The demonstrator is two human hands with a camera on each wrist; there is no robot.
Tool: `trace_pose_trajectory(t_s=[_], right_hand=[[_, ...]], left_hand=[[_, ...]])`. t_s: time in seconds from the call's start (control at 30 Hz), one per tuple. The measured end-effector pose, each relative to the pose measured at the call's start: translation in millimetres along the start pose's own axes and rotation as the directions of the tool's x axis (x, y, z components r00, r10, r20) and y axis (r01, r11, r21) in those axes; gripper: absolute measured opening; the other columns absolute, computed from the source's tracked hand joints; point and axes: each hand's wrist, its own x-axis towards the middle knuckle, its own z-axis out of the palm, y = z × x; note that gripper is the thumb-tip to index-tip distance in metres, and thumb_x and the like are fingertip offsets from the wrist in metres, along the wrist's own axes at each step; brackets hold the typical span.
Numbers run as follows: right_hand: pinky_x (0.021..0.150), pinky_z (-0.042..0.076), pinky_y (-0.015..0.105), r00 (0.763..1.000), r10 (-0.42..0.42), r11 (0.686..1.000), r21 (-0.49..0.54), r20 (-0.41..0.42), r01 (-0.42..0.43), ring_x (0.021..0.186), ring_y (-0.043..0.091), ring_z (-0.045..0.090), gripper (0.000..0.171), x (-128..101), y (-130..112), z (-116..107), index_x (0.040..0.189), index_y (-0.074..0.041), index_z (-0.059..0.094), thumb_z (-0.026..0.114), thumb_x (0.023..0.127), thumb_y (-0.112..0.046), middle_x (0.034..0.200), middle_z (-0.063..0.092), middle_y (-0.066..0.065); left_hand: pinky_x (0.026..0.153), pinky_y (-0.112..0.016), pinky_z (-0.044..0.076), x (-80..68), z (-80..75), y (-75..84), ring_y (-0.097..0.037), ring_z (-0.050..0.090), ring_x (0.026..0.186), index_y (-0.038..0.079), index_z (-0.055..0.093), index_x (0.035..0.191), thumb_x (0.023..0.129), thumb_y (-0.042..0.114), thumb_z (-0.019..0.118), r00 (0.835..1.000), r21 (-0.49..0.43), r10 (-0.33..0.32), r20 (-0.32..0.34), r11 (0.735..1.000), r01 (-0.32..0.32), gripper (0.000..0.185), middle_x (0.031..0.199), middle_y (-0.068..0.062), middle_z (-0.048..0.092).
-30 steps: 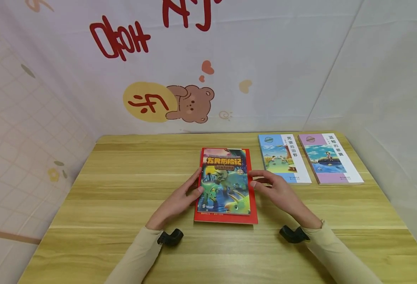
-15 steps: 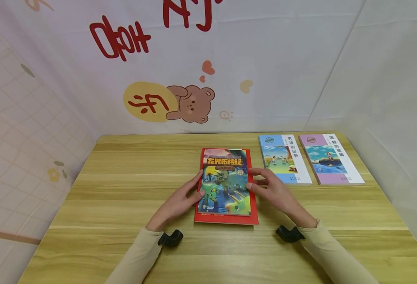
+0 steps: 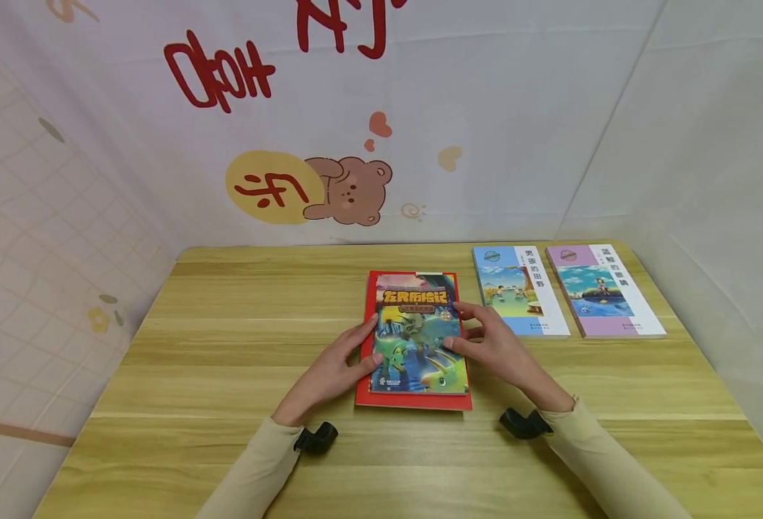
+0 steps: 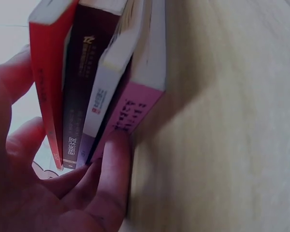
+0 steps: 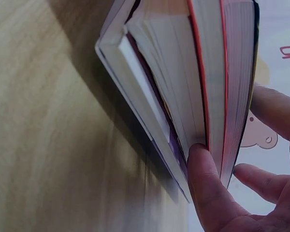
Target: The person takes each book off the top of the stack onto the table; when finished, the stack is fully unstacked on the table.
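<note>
A stack of books lies on the table [image 3: 239, 418], topped by a dinosaur comic book [image 3: 417, 339] in green and blue with a yellow title. Below it a larger red book [image 3: 384, 400] shows along the left and front. My left hand [image 3: 336, 371] touches the left side, thumb at the cover's edge. In the left wrist view its fingers press on red, dark, white and pink spines [image 4: 130, 104]. My right hand [image 3: 495, 346] lies along the right side, thumb over the comic's cover. A fingertip presses the page edges [image 5: 169, 63] in the right wrist view.
Two more books lie at the back right, a blue and white one [image 3: 514, 288] and a pink and white one [image 3: 605, 288]. A white printed cloth [image 3: 518, 108] with a bear hangs behind the table and along its sides.
The dinosaur book has slid slightly right on the red book. My left hand followed it right, and my right hand moved left, its thumb further over the cover.
</note>
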Motion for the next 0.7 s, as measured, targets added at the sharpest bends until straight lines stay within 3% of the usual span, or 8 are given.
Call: trace_pose_trajectory(t_s=[0.23,0.47,0.7], right_hand=[[0.091,0.058,0.047,1.0,-0.006,1.0,-0.011,0.013,0.007,0.11,0.041,0.064,0.077,2,3,0,0.157,-0.005,0.04,0.078,0.095,-0.033,0.138,0.044,0.025],[0.088,0.057,0.042,0.995,-0.046,0.995,0.094,0.094,0.037,0.11,0.039,0.064,0.073,4,11,-3,0.161,-0.008,0.033,0.072,0.1,-0.025,0.14,0.044,0.027],[0.094,0.056,0.047,0.989,-0.042,0.994,0.108,0.145,0.026,0.123,0.043,0.056,0.072,-2,17,-11,0.163,-0.013,0.031,0.068,0.102,-0.029,0.145,0.045,0.028]], left_hand=[[0.118,-0.065,0.028,-1.2,1.8,2.1,-0.043,0.031,0.15,0.032,0.024,0.165,0.102,0.046,0.063,1.0,0.011,0.003,0.0,1.0,-0.003,0.076,0.167,-0.016,0.029],[0.12,-0.058,0.03,-0.1,1.0,-2.2,-0.037,0.031,0.151,0.026,0.025,0.166,0.103,0.042,0.063,1.0,-0.021,-0.01,-0.014,1.0,0.01,0.076,0.167,-0.014,0.031],[0.119,-0.06,0.031,-1.1,2.0,-3.5,-0.039,0.032,0.15,0.021,0.029,0.165,0.102,0.038,0.065,1.0,-0.056,-0.015,-0.021,0.998,0.014,0.075,0.165,-0.017,0.033]])
